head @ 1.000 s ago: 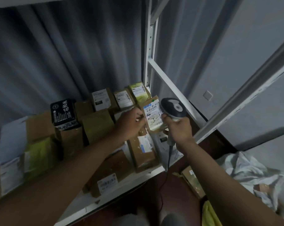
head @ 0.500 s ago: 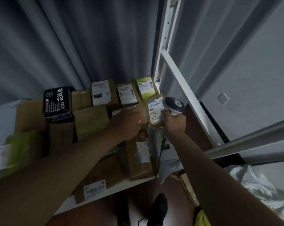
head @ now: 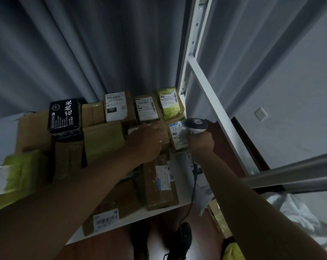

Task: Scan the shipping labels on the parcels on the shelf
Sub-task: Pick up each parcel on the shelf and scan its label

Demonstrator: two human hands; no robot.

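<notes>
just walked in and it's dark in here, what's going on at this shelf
A person is scanning parcels on a white shelf. The right hand grips a corded handheld scanner, its head right beside the label of a small upright parcel at the shelf's right end. The left hand reaches in among the brown boxes just left of that parcel, fingers curled; what it grips is hidden. More labelled parcels, including one marked 231, stand along the back.
</notes>
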